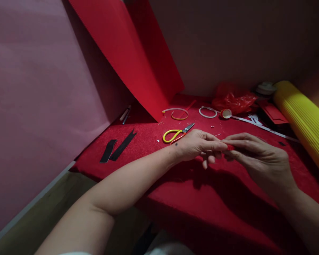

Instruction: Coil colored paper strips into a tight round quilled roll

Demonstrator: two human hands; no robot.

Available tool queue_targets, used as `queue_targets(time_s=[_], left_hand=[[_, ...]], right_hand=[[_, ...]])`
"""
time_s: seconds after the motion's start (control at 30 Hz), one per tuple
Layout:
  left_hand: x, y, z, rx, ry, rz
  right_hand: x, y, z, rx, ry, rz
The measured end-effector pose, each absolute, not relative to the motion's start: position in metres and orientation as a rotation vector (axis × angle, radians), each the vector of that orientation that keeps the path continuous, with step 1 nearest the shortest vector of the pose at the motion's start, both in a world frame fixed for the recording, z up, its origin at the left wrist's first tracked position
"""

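Above the front part of the red-covered table, my two hands meet at the fingertips. My right hand [267,157] pinches a small red piece [230,147] with a ridged look; most of it is hidden by the fingers. From the other side my left hand [200,144] closes thumb and forefinger at the same piece, its other fingers curled below. Just behind my left wrist lie scissors [186,129] with a yellow handle loop and a red one, their blades pointing to the far right. Two black ribbon strips [123,145] rest left of them.
A red board [133,53] leans at the back left. Behind my hands lie a yellowish curved band [180,119], a white ring [207,117], a tape roll [225,113] and a red plastic bag [235,100]. A yellow ribbed roll [305,117] lies along the right.
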State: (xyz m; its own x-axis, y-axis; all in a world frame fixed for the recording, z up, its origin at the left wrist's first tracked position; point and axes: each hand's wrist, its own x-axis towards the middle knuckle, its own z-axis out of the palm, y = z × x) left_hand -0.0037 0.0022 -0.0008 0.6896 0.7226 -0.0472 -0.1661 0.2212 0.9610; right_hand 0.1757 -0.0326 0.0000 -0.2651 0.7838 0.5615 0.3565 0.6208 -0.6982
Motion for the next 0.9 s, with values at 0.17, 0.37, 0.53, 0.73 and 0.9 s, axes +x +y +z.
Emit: queue_targets(time_s=[0.17,0.37,0.53,0.73,0.9], left_hand=[[0.001,-0.003,0.002,1.315,0.83,0.69],[-0.002,-0.006,0.004,1.279,0.757,0.725],[-0.004,0.0,-0.001,1.167,0.626,0.717],[-0.005,0.005,-0.006,1.1,0.47,0.638],[-0.004,0.003,-0.006,1.118,0.489,0.683]], right_hand=[[0.177,-0.026,-0.001,-0.886,-2.121,0.111],[0.178,-0.032,0.001,-0.898,-2.013,0.336],[0.177,-0.037,0.003,-0.899,-1.803,0.595],[0.172,-0.039,0.003,-0.846,-1.665,0.763],[0.174,-0.035,0.003,-0.864,-1.816,0.611]])
